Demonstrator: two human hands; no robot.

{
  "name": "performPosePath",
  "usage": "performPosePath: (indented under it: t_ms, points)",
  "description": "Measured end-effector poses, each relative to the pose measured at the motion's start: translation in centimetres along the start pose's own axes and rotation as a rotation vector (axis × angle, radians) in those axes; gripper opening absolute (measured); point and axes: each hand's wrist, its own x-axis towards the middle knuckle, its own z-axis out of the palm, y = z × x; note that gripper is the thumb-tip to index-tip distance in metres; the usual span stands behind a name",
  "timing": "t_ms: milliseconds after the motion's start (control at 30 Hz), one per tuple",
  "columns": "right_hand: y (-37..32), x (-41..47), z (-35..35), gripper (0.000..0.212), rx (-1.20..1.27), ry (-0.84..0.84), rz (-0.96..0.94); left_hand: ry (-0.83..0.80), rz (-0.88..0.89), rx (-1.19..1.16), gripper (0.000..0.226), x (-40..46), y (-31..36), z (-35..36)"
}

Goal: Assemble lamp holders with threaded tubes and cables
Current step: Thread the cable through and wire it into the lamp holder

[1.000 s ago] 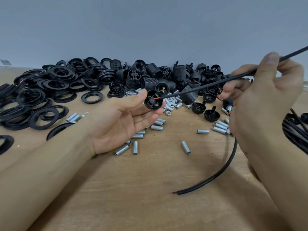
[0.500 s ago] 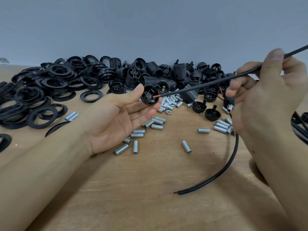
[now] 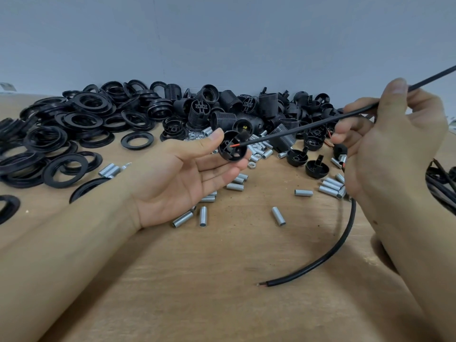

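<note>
My left hand (image 3: 187, 178) lies palm up above the table and pinches a black lamp holder cap (image 3: 233, 149) between thumb and fingertips, its open side facing me. My right hand (image 3: 394, 144) grips a black cable (image 3: 308, 125) that runs in from the upper right. The cable's red stripped end reaches just inside the cap. Several silver threaded tubes (image 3: 278, 215) lie scattered on the wood under and between my hands.
A heap of black threaded holder bodies (image 3: 249, 112) lines the back wall, with black rings (image 3: 74, 134) piled at the left. Two loose caps (image 3: 317, 167) sit right of centre. Another cable (image 3: 328, 255) curves across the wooden table, and a cable bundle (image 3: 441, 181) lies far right.
The left hand has brought the cap slightly up and left while the cable's red tip has moved into the cap's opening. The right hand has risen a little.
</note>
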Motion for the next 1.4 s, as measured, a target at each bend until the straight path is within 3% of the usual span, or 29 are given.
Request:
performPosePath:
  t_ms: [400, 900, 1133, 1200, 1267, 1333, 1400]
  points:
    - [-0.5, -0.7, 0.2, 0.011, -0.019, -0.064, -0.159, 0.071, 0.025, 0.010, 0.036, 0.0, 0.0, 0.3]
    - [-0.8, -0.4, -0.2, 0.015, -0.081, -0.029, -0.158, 0.166, 0.044, -0.033, 0.018, -0.8, 0.3, 1.5]
    - [-1.0, -0.9, 0.0, 0.019, -0.061, -0.153, -0.168, 0.180, 0.056, -0.027, 0.023, -0.4, 0.1, 1.1]
    - [-1.2, -1.1, 0.2, 0.021, -0.048, -0.232, -0.157, 0.200, 0.120, 0.061, 0.026, -0.2, 0.0, 1.1]
    - [-1.4, -1.2, 0.2, 0.022, -0.019, -0.280, -0.136, 0.284, 0.291, 0.313, 0.035, -0.3, -0.3, 1.0]
    - [-1.5, -1.0, 0.3, 0.022, 0.025, -0.269, -0.072, 0.413, 0.506, 0.659, 0.043, -0.5, -0.5, 1.2]
    - [-1.6, -0.7, 0.2, 0.020, 0.118, -0.206, 0.071, 0.452, 0.656, 0.852, 0.035, -0.9, -0.7, 1.7]
